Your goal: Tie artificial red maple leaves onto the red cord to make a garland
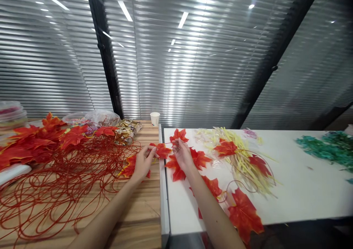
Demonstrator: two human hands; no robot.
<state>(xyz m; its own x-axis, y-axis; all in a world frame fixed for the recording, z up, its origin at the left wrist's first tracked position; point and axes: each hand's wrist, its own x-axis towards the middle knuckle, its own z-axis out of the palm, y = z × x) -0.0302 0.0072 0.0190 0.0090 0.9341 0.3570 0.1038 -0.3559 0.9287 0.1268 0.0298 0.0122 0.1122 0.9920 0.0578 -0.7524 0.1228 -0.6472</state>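
Note:
Over the seam between two tables, my left hand (145, 161) pinches a red artificial maple leaf (163, 151) by its left side. To its right, my right hand (182, 154) has its fingertips pressed together on a thin red cord (167, 143) just by that leaf. Another red leaf (179, 135) lies right behind my right fingertips. More leaves on the cord trail to the right, among them a large maple leaf (245, 216) at the front edge of the white table. Beneath my left hand a leaf (129, 167) rests on the wood.
Tangled red cord (63, 183) spreads over the wooden table (138, 219). A leaf pile (35, 142), gold wrappers (127, 129) and a paper cup (154, 119) stand farther back. Yellow strips (239, 168) and green shreds (325, 148) lie on the white table (300, 190).

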